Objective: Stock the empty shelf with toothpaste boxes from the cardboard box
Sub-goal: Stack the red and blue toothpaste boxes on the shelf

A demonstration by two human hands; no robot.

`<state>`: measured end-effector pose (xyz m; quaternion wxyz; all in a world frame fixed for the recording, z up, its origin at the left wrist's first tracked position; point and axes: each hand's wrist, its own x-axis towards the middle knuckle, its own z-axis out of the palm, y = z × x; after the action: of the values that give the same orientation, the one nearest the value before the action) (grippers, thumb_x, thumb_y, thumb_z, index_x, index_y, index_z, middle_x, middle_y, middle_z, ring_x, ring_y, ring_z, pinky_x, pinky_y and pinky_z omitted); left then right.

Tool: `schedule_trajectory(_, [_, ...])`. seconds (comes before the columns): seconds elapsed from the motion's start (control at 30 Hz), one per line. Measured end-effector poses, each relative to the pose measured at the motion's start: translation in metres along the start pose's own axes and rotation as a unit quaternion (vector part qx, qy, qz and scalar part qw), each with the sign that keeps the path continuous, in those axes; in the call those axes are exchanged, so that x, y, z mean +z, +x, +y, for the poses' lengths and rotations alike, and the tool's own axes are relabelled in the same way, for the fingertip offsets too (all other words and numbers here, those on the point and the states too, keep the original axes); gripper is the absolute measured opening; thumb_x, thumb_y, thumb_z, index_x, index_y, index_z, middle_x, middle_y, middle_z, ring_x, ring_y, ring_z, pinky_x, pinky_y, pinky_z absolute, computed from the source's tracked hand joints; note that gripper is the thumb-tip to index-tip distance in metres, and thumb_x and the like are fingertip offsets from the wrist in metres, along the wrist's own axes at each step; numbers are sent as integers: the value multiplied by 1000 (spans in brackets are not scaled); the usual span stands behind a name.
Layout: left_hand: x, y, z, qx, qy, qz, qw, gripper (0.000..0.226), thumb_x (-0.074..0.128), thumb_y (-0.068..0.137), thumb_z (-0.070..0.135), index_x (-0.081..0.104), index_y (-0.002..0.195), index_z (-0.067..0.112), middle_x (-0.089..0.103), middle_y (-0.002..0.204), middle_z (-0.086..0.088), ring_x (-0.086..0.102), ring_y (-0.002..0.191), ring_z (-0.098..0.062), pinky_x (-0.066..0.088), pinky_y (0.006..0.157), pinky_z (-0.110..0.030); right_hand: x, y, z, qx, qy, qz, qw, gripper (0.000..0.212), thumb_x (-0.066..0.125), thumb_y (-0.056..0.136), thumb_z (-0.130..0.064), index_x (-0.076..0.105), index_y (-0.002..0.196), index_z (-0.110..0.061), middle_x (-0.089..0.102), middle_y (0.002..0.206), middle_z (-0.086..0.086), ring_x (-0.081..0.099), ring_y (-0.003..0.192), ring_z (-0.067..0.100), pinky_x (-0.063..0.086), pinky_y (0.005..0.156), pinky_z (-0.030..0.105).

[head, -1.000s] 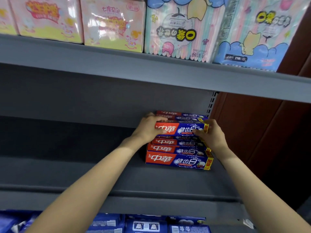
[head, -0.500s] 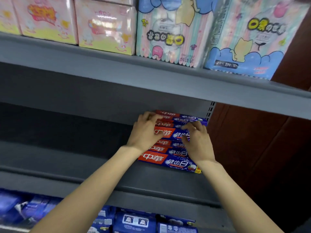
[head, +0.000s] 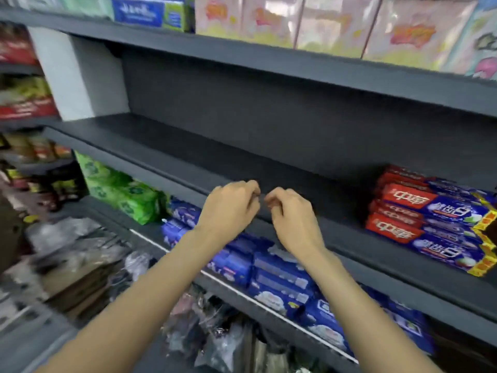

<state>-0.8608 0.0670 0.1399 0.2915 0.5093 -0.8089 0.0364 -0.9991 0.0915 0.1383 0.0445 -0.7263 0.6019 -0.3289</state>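
A stack of red and blue toothpaste boxes (head: 430, 219) lies at the right end of the dark grey shelf (head: 242, 157). Both hands hover in front of the shelf's front edge, well left of the stack. My left hand (head: 231, 208) and my right hand (head: 293, 219) are close together, with fingers loosely curled and nothing held. A flattened brown cardboard (head: 78, 284) shows at the lower left, blurred; I cannot tell whether it is the cardboard box.
Pink and pastel packs (head: 336, 25) fill the shelf above. Below sit green packs (head: 121, 189) and blue packs (head: 269, 270). Plastic-wrapped goods (head: 215, 332) lie low in the aisle. Another rack with red packs (head: 21, 76) stands at the left.
Both hands have let go of the toothpaste stack and pulled back to the left. The view has swung left, so the stack now sits at the right.
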Motion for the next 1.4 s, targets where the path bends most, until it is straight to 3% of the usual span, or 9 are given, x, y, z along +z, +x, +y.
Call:
schedule_trajectory(0.2, [-67,-92,-153,-108,31,-64,992,21,49,90,26,60,106,17,68,106,-7,61,102,-31,49,78,-39,129,-4,-154,1,41,-77,996,26,45,88,-8,64,104,-14,64,110,13,58,105,31,47,85,40])
schedule_trajectory(0.6, [-152,-244,-436,-308,85,-142,937,22,47,93,25,58,107,13,64,104,-12,60,99,-33,39,67,-33,363,-1,-390,-91,86,-244,962,20,48,92,-16,63,104,-13,65,110,8,58,105,28,48,77,38])
schedule_trajectory(0.8, [-186,-299,-562,-388,101,-197,895,24,42,94,18,58,111,11,63,110,-12,59,99,-33,51,79,-41,468,13,-490,-88,95,-314,941,23,46,89,-11,64,103,-10,65,109,11,59,101,30,49,81,38])
schedule_trajectory(0.9, [-205,-326,-615,-418,105,-203,879,25,44,92,14,56,113,8,58,114,-14,56,103,-33,46,76,-38,507,15,-536,-83,91,-351,928,24,44,90,-10,62,106,-10,64,112,12,57,105,30,47,80,36])
schedule_trajectory(1.0, [-220,-353,-663,-439,116,-194,870,30,46,92,10,49,119,-1,47,125,-19,44,118,-34,39,90,-41,546,8,-572,-50,86,-399,911,25,44,93,-14,59,113,-11,63,114,12,57,104,30,46,76,35])
schedule_trajectory(1.1, [-228,-374,-713,-445,143,-232,853,34,43,97,16,43,123,-6,46,126,-19,38,122,-32,29,101,-34,586,-3,-605,-20,94,-427,899,43,48,94,-18,40,136,-12,59,115,16,58,102,34,48,77,39])
schedule_trajectory(1.23, [-228,-393,-769,-448,69,-254,854,43,53,94,27,47,120,-6,49,123,-20,42,119,-33,35,99,-36,628,-19,-640,85,131,-414,897,87,62,88,-32,1,150,-23,43,136,20,52,116,34,47,90,41])
schedule_trajectory(1.33, [-229,-399,-787,-420,26,-269,866,29,59,91,28,56,99,1,58,109,-18,55,106,-33,43,88,-38,648,-28,-653,146,145,-379,902,101,72,80,-29,-2,149,-27,52,131,18,56,114,31,48,91,40])
schedule_trajectory(1.4, [-229,-402,-794,-414,5,-267,870,34,62,90,31,57,103,0,59,108,-17,58,102,-33,45,87,-39,649,-29,-658,170,158,-364,902,98,71,81,-19,2,150,-23,61,123,13,61,106,27,48,83,31])
